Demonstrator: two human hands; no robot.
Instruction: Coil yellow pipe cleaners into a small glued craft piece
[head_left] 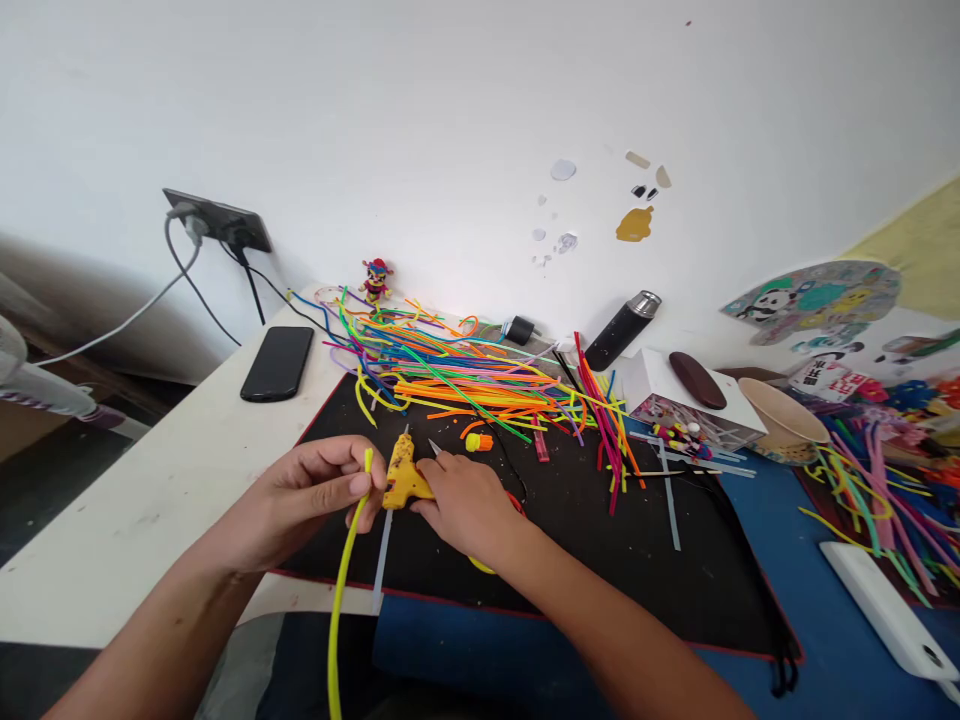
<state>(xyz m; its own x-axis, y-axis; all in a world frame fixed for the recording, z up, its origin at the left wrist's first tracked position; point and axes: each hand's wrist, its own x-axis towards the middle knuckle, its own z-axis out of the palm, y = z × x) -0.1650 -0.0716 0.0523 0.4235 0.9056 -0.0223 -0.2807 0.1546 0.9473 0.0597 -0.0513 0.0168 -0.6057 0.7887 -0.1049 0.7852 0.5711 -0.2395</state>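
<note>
My left hand (315, 490) pinches a yellow pipe cleaner (343, 580) near its top end, and the rest hangs down toward my lap. My right hand (469, 505) is closed round the handle of a yellow hot glue gun (403, 475). The gun's nozzle points away from me, and a clear glue stick (383, 560) sticks out of its back. By my right fingers shows a pointed metal tip (435, 447); its other end is hidden. A small yellow and orange piece (478, 441) lies on the black mat (600, 570) beyond my right hand.
Many coloured pipe cleaners (465, 375) lie along the wall. A phone (277, 364) rests at left. Behind stand a small figure (376, 280), a leaning black flask (622, 330), a white box (645, 385) and a bowl (780, 415). A white power strip (889, 610) is at right.
</note>
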